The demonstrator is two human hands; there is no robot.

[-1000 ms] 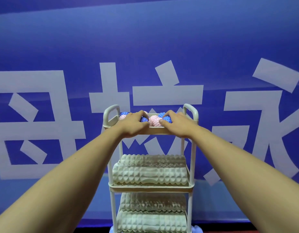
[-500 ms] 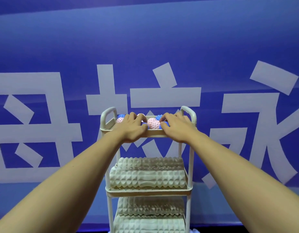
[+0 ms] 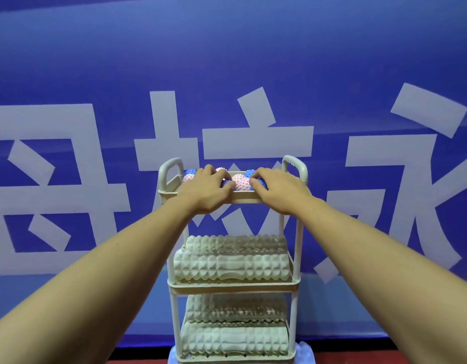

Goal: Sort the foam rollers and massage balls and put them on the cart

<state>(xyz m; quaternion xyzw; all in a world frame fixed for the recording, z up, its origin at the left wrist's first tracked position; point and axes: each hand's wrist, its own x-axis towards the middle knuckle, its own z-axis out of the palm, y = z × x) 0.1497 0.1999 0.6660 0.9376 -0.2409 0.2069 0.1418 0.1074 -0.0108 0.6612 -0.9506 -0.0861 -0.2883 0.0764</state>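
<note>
Resting over the front rim of the cart (image 3: pixel 172 195), both hands are at the top tray, where the spiky massage balls sit. The left hand (image 3: pixel 204 191) lies palm down with its fingers curled loosely over a blue ball (image 3: pixel 228 183) just beyond its fingertips; whether it truly grips that ball or only touches it cannot be told. The right hand (image 3: pixel 275 191) is likewise palm down, fingers bent over another blue ball (image 3: pixel 261 184) at its fingertips, and again a real grip cannot be confirmed. Between the two hands sits a pink ball (image 3: pixel 239 181), with further pink and blue balls beyond the knuckles toward the back of the tray.

Below the hands, pale ridged foam rollers (image 3: pixel 231 266) fill the middle shelf, two deep, and more rollers (image 3: pixel 233 340) lie on the bottom shelf. Behind the cart hangs a blue banner (image 3: pixel 227 61) with large pale characters.

Judging by this layout, the sorting looks nearly done: rollers below, balls above. The step in hand seems to be settling the balls in the top tray. The next move probably calls for gentle nudging so that no ball rolls over the low rim, then lifting both hands clear.
</note>
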